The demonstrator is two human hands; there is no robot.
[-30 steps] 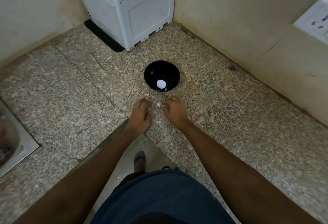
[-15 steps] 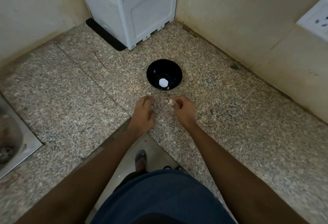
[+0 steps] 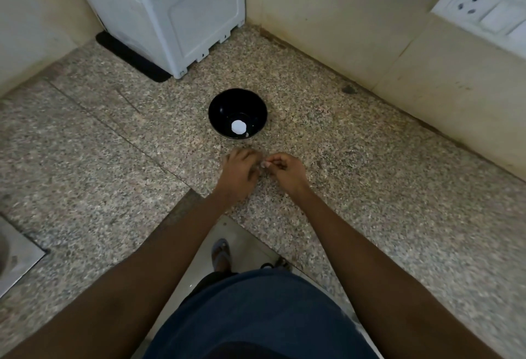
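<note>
A black bowl [image 3: 238, 113] stands on the speckled granite counter [image 3: 113, 159] with a round white piece [image 3: 238, 127] lying in its bottom. Just in front of the bowl my two hands meet above the counter. My right hand [image 3: 286, 172] pinches a small pale piece [image 3: 265, 164] between thumb and fingertips. My left hand [image 3: 237, 173] has its fingers curled, and its fingertips close on the same piece from the left. Most of the piece is hidden by my fingers.
A white boxy appliance [image 3: 170, 8] on a black mat [image 3: 131, 58] fills the far corner. Tiled walls close the counter at the back and right, with a socket plate [image 3: 484, 8]. A steel sink edge [image 3: 20, 259] is at the left. My foot [image 3: 221, 254] shows below.
My left hand has lifted off the counter and moved right to meet my right hand at the small pale piece. My right hand has drawn slightly back from the bowl.
</note>
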